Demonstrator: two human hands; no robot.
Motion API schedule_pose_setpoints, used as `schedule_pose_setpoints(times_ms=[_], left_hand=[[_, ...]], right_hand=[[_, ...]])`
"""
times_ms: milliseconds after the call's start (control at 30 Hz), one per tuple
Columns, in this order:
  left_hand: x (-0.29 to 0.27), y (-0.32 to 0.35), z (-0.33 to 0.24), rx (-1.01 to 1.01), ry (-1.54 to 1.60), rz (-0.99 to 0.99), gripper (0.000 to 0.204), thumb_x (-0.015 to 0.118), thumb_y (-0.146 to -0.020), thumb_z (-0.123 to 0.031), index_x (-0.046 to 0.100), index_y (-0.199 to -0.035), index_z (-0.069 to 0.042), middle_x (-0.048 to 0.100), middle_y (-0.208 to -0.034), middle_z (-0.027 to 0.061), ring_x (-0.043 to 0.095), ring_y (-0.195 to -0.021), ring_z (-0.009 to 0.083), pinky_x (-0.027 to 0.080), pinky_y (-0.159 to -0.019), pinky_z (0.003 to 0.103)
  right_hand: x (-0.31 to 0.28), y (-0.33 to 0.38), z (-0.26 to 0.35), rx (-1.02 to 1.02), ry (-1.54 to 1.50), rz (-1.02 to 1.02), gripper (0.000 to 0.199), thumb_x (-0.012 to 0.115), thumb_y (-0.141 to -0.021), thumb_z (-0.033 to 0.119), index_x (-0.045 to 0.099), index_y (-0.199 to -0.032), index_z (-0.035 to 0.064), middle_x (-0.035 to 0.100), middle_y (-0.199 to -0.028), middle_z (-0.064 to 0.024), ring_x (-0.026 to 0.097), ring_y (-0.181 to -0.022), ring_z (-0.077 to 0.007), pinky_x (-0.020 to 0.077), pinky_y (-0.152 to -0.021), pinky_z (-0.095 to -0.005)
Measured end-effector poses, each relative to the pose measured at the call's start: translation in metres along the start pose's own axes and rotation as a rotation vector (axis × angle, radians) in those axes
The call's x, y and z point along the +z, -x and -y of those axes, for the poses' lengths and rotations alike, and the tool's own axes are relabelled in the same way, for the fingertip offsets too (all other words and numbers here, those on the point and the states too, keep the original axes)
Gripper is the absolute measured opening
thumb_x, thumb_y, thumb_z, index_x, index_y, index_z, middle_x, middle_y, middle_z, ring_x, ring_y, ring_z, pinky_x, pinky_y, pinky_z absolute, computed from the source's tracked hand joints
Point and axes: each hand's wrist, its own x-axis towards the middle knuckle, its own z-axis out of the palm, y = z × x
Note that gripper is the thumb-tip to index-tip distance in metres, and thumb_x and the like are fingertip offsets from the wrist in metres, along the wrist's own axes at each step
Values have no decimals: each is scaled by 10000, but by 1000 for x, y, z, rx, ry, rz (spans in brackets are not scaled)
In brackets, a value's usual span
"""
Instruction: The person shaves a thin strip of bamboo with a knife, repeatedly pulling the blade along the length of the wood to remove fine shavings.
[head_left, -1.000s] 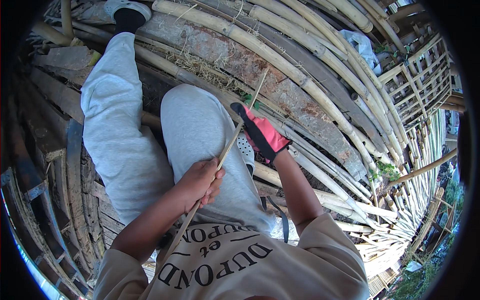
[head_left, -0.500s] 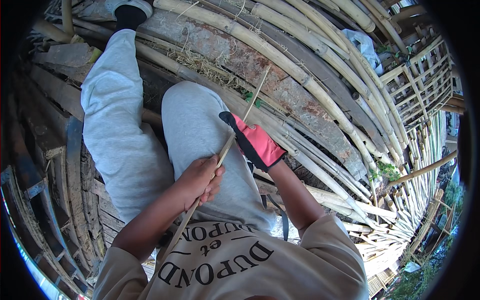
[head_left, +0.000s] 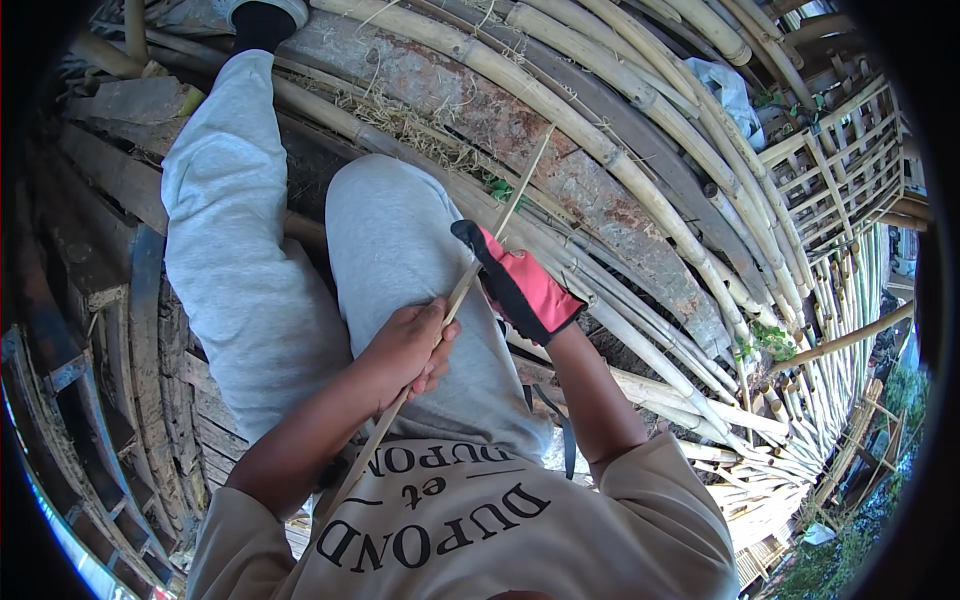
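A thin bamboo strip (head_left: 520, 185) runs diagonally from my lap up toward the rusty beam. My left hand (head_left: 405, 345), bare, grips the strip over my grey-trousered thigh (head_left: 400, 250). My right hand (head_left: 520, 285) wears a pink and black glove and closes around the strip a little higher up; whether it holds a blade is hidden. My other leg (head_left: 235, 220) stretches out to the upper left, ending in a black sock.
Long bamboo poles (head_left: 640, 170) and a rusty beam (head_left: 560, 170) lie across the ground ahead. Split bamboo strips (head_left: 760, 440) pile at the right, with bamboo lattice frames (head_left: 840, 160) beyond. Weathered planks (head_left: 110, 180) sit at the left.
My gloved right hand has slid down the strip toward my left hand. The left hand has kept its grip in about the same place.
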Motion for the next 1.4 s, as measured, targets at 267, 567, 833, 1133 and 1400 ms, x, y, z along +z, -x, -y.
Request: schedule_pose_setpoints(times_ms=[267,567,833,1133,1400], left_hand=[[3,2,2,54,-20,-7,410,304,-1119,-434,439,-887,-125,350,-535,-34,289,-354,80,276,-322,259],[2,19,6,45,-26,95,443,324,-1129,-471,489,-958,-97,409,-567,-30,400,-401,66,367,-367,234],[5,25,14,72,-95,160,437,282,-1142,-435,483,-1001,-73,429,-581,-30,418,-399,52,397,-381,217],[11,35,14,72,-119,168,453,305,-1132,-465,449,-922,-90,376,-538,-11,366,-388,63,341,-351,229],[10,39,13,125,-188,194,474,313,-1125,-490,447,-918,-85,367,-526,-15,357,-373,60,339,-362,219]], right_hand=[[7,15,0,107,-794,236,321,517,-1043,261,626,-1329,162,562,-666,-24,522,-535,-171,461,-535,-332],[-16,15,-7,316,-1081,30,594,508,-1028,628,397,-665,171,337,-523,48,303,-414,-86,240,-397,-266],[-10,27,-16,308,-1089,166,349,526,-1089,329,568,-1435,314,383,-629,81,320,-472,-50,267,-429,-230],[0,46,-19,-277,-407,-82,512,491,-1091,242,390,-1592,280,410,-647,78,355,-502,-56,304,-447,-228],[-12,54,-25,137,-1376,344,229,420,-1126,305,586,-1278,260,390,-583,57,323,-432,-60,258,-385,-251]])
